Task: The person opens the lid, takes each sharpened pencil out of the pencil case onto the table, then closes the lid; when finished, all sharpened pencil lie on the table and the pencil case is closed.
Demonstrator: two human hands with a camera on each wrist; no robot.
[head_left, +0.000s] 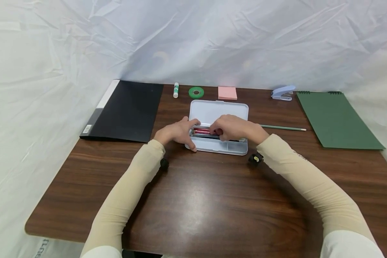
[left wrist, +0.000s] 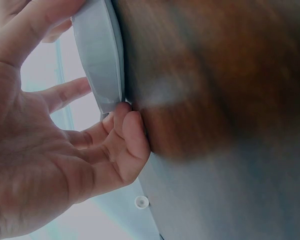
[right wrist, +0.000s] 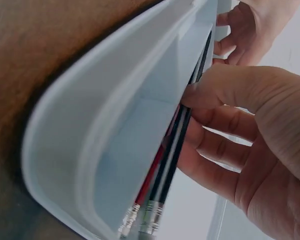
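Red and black pencils show against a white pencil case on a brown wood-grain table, with a pale green pencil, black folder, dark green notebook, green tape roll, pink notes, pale-blue stapler and cream sleeves.

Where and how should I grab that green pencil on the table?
Probably pinch the green pencil midway along its visible shaft, from above, gripping across its length: it's thin, lies flat on the table, and its left end is out of sight behind the right hand.
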